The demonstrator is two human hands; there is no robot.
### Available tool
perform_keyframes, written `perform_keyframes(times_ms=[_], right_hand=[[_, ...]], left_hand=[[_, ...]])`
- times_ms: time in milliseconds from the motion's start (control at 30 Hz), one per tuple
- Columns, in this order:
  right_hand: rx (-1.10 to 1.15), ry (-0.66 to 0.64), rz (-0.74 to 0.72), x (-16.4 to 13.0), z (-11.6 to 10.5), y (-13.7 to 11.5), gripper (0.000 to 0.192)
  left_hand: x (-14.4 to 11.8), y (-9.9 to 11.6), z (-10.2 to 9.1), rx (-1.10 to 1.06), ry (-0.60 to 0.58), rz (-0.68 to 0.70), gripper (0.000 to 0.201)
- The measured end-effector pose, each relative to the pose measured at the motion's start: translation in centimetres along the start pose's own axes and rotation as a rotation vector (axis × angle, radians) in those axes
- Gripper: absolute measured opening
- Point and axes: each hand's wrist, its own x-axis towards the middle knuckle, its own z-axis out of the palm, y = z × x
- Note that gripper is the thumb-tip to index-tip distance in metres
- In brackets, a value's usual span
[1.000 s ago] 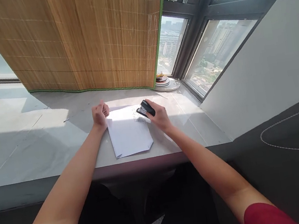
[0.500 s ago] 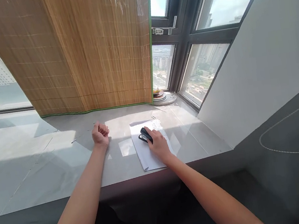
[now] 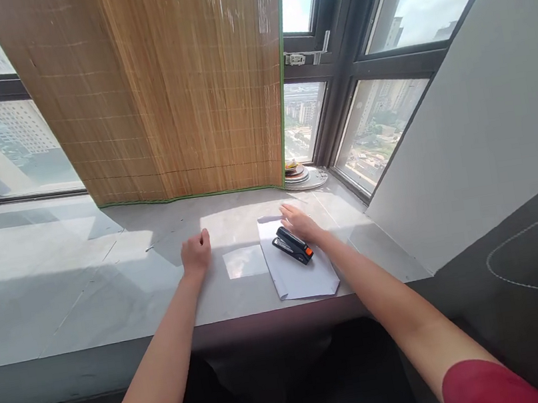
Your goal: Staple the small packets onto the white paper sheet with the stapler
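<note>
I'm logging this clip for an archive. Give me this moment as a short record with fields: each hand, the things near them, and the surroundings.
left hand: loosely curled, resting on the sill, holding nothing
right hand: open, fingers flat on the paper's far end, just beyond the stapler
stapler: black with an orange tip, lying on the paper
paper: white sheets on the sill
sill: pale stone, partly sunlit
bamboo blind: hanging down to the sill
plates: stacked in the far corner
</note>
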Motion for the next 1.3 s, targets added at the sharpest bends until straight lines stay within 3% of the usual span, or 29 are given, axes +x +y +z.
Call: perform_keyframes(times_ms=[67,100,167,233,300,367,500,667,867,1133,1233,1300], right_hand=[[-0.093,-0.16,0.018,1.3,1.6,-0.8,0.061],[-0.122,-0.194,0.032,1.8,2.4,-1.6,0.063],[-0.144,-0.209,0.02,2.6,4.0,-3.7,0.064],[-0.129,-0.208,-0.035,3.5,5.5,-6.7,0.065],[-0.099,-0.218,-0.099,4.6,6.9,-10.3,0.065],[-0.064,-0.24,-0.145,6.0,8.3,-14.2,0.066],[0.003,-0.273,-0.235,8.0,10.7,-20.9,0.067],[0.051,-0.236,-0.343,8.4,11.9,-24.8,0.068],[-0.016,-0.162,-0.243,7.2,11.9,-23.4,0.079],[-0.122,-0.138,-0.091,3.5,9.3,-14.2,0.078],[-0.121,-0.134,-0.01,2.3,8.0,-11.7,0.079],[-0.116,-0.132,0.016,1.8,7.3,-11.1,0.079]], left_hand=[[-1.8,-1.2,-2.4,0.32,-0.055,0.106,0.018],[-2.6,-2.0,-3.8,0.44,-0.059,0.114,0.023],[-3.8,-3.9,-6.8,0.621,-0.04,-0.007,0.042],[-4.4,-5.6,-9.1,0.708,-0.059,-0.182,0.048],[-4.6,-6.6,-10.4,0.71,-0.114,-0.256,0.048],[-4.5,-7.1,-10.7,0.678,-0.139,-0.23,0.046],[-4.2,-6.9,-10.1,0.612,-0.053,-0.225,0.042],[-3.8,-6.6,-9.9,0.576,0.0,-0.289,0.038],[-3.8,-6.4,-10.1,0.559,0.027,-0.313,0.038],[-4.6,-6.3,-10.9,0.5,0.018,-0.306,0.038],[-4.3,-4.6,-11.2,0.513,-0.006,-0.314,0.035],[-4.9,-1.9,-10.9,0.472,0.035,-0.351,0.033]])
